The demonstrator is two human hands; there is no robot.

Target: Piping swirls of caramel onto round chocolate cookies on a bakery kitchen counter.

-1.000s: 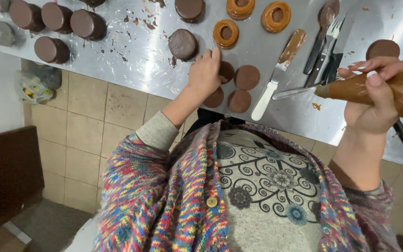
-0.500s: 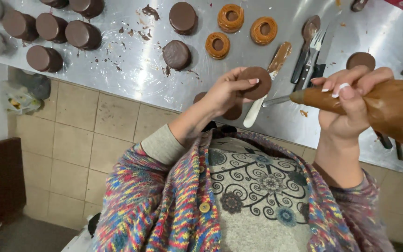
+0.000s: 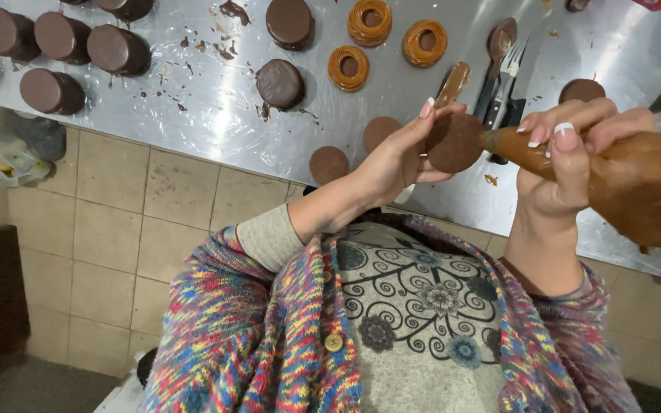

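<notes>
My left hand (image 3: 395, 160) holds a round brown cookie disc (image 3: 455, 142) up by its edge, above the front of the steel table (image 3: 193, 115). My right hand (image 3: 568, 164) grips a piping bag (image 3: 636, 187) full of brown caramel, and its tip touches the right edge of the disc. Two plain discs (image 3: 329, 164) lie on the table just beyond my left hand. Three discs topped with caramel rings (image 3: 348, 68) sit further back.
Chocolate-coated rounds (image 3: 281, 82) stand at mid table, with several more at the far left (image 3: 59, 38). A caramel-smeared spatula (image 3: 453, 82), a fork (image 3: 505, 80) and a spoon lie beside the rings. Another disc (image 3: 581, 91) lies right. Tiled floor below.
My left hand picked a disc off the table and raised it. My right hand brought the piping bag's tip leftward until it met the disc.
</notes>
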